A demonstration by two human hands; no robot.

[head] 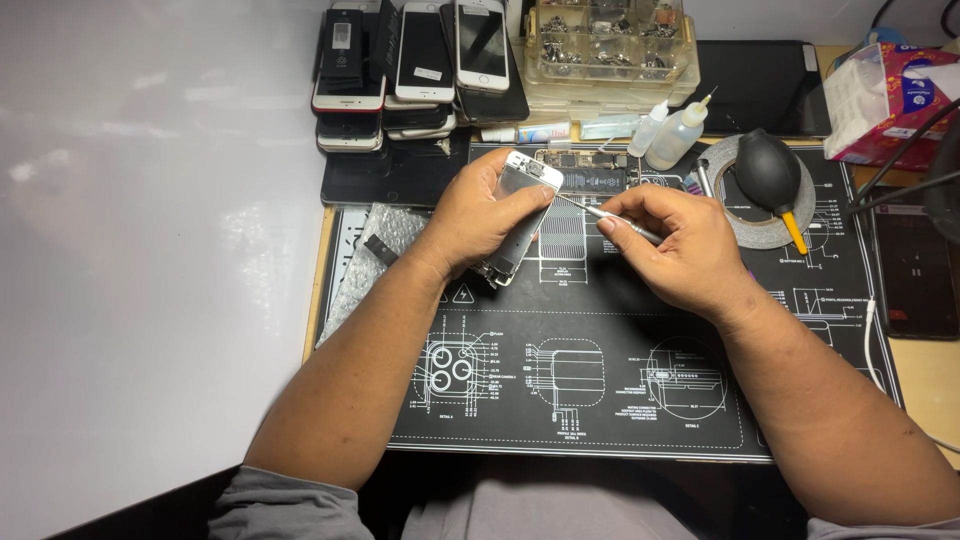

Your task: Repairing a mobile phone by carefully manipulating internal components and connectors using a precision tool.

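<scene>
Screen panel (520,215) upright between left fingers (515,200)

Our left hand (478,218) grips a phone screen (520,215) tilted on edge; our right hand (680,245) holds a screwdriver (610,215) pointing toward ten o'clock, tip at the screen, above the mat (600,400).

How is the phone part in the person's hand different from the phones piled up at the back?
The phone screen part is held tilted in the left hand, while the stacked phones lie flat on the desk. The held part shows its bare metal back; the stacked phones show dark glass fronts. The right hand puts a thin tool to the held part; nothing touches the stack. Both have white edges.
</scene>
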